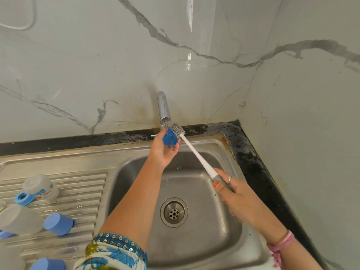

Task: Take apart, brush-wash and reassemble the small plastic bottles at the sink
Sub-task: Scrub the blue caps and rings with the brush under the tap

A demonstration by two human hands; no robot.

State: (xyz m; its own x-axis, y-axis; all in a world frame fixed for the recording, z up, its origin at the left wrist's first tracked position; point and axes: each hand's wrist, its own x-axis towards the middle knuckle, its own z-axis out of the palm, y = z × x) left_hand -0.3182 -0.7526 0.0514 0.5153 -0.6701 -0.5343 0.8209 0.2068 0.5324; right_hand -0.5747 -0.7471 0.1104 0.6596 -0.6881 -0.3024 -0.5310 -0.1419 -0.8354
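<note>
My left hand (165, 151) holds a small blue bottle cap (169, 138) up under the tap (164, 108), fingers curled around it. My right hand (239, 197) grips the grey handle of a long white bottle brush (196, 152). Its grey bristle head (177, 130) touches the cap's right side. On the draining board at left lie two translucent bottle bodies (40, 187) (18, 219), a light blue ring (24, 198) and a blue cap (58, 224). Another blue cap (47, 264) shows at the bottom edge.
The steel sink basin (224, 221) with its round drain (174, 212) lies below both hands. A dark stained counter strip (251, 158) runs behind and to the right. Marble-patterned walls (97, 65) close in behind and on the right.
</note>
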